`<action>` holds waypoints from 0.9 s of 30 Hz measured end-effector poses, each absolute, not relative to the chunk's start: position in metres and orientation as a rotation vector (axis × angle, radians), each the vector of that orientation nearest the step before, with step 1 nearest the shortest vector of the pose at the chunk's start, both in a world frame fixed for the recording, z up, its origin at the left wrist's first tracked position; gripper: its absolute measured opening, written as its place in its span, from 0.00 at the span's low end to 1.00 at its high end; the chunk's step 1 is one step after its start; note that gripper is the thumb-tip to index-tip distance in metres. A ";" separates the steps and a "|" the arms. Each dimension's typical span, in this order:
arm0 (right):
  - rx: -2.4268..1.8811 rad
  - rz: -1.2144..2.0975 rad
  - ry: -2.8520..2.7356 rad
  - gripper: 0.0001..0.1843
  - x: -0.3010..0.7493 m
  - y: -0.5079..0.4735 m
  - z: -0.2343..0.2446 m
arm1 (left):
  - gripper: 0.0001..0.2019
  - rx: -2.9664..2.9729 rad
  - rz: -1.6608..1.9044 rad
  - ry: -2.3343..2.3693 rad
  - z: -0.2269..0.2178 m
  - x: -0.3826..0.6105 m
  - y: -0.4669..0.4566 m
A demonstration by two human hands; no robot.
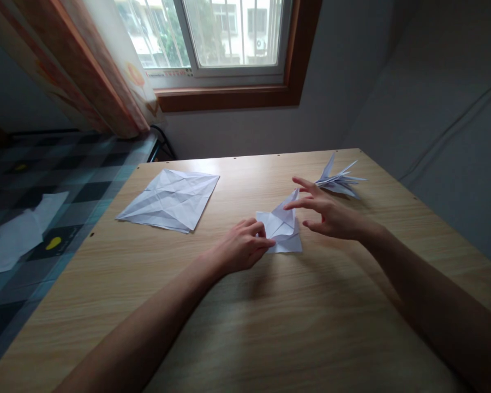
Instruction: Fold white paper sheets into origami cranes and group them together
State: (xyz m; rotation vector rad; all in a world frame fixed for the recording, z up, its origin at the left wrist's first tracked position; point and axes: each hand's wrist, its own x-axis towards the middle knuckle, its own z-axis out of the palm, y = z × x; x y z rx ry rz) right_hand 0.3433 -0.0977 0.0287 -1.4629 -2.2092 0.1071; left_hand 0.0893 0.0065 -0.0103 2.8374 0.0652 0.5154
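A small, partly folded white paper [281, 229] lies on the wooden table [245, 305] near its middle. My left hand [241, 248] pinches the paper's left edge with curled fingers. My right hand [327, 210] hovers just to the right of it, fingers spread apart, the fingertips touching the raised flap at the top of the paper.
A creased, unfolded white sheet [169, 199] lies flat at the table's left. A finished folded paper figure [339, 180] sits at the far right, behind my right hand. Left of the table is a bed with a checked cover [45, 180] and loose paper [16, 234].
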 end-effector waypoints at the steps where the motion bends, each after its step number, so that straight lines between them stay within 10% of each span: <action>1: -1.500 0.144 -2.263 0.25 0.345 -0.097 0.037 | 0.10 2.837 0.515 0.067 -0.010 0.089 0.006; 12: -1.551 0.827 -2.474 0.09 0.379 -0.026 0.082 | 0.12 2.818 0.474 0.068 -0.009 0.089 0.007; 27: -1.529 0.818 -2.485 0.05 0.391 -0.009 0.078 | 0.12 2.824 0.452 0.081 -0.009 0.089 0.007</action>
